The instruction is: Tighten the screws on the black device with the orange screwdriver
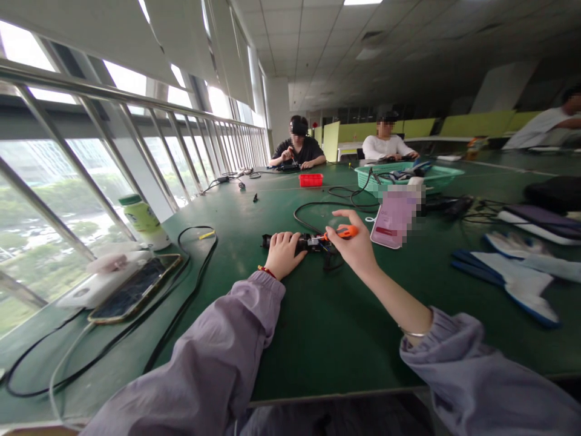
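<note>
A dark, elongated device (303, 243) lies on the green table (318, 339) in front of me, with a silvery section near its right end. My left hand (284, 254) rests over the device, its fingers wrapped on the black body. An orange-handled tool (347, 232) is pinched in my right hand (356, 245), its tip side pointing left at the right end of the device. What exactly the tip touches is too small to tell. Dark cable trails from the device just below my right fingers.
Phones, cables and a green-capped bottle (144, 222) lie left. A pink-screened phone (396, 217), teal basket (408, 177) and red tray (311, 180) stand beyond my hands. Blue-white gloves (521, 278) lie right. Three people sit across, a metal railing (149, 112) runs left.
</note>
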Motion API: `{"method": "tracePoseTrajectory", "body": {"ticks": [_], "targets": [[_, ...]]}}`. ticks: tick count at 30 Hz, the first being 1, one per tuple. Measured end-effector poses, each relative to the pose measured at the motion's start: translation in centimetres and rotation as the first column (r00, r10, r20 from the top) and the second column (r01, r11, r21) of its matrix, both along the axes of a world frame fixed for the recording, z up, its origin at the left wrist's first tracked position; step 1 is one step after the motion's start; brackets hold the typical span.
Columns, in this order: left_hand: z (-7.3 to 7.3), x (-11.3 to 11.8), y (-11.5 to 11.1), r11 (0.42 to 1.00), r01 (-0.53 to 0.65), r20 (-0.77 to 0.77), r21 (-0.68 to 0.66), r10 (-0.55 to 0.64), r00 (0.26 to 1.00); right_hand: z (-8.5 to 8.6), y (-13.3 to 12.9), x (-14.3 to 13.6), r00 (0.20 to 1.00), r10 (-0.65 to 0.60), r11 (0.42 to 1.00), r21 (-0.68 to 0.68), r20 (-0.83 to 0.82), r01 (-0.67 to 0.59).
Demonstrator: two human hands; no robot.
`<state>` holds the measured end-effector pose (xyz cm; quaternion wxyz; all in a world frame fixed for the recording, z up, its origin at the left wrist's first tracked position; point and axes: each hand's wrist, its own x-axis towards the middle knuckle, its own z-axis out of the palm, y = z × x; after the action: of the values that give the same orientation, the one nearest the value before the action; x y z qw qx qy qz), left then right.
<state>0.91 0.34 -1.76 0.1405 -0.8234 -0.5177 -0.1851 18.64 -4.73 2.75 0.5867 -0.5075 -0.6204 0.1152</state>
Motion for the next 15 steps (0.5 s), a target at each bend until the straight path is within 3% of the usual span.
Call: {"method": "tracePoseTrajectory", "body": {"ticks": [5, 11, 15], "targets": [[0.05, -0.05, -0.05, 1.000, 0.003, -0.001, -0.002, -0.003, 1.000, 0.04, 0.12, -0.05, 0.999, 0.052, 0.995, 0.082, -0.016, -0.051], [0.08, -0.02, -0.08, 1.000, 0.003, 0.003, -0.002, -0.003, 1.000, -0.05, -0.23, -0.16, 0.998, 0.007, 1.000, 0.001, 0.066, -0.007], [0.07, -0.04, -0.01, 1.000, 0.001, 0.001, -0.004, -0.001, 1.000, -0.15, -0.06, -0.20, 0.998, 0.047, 0.995, 0.085, 0.034, -0.050]]}}
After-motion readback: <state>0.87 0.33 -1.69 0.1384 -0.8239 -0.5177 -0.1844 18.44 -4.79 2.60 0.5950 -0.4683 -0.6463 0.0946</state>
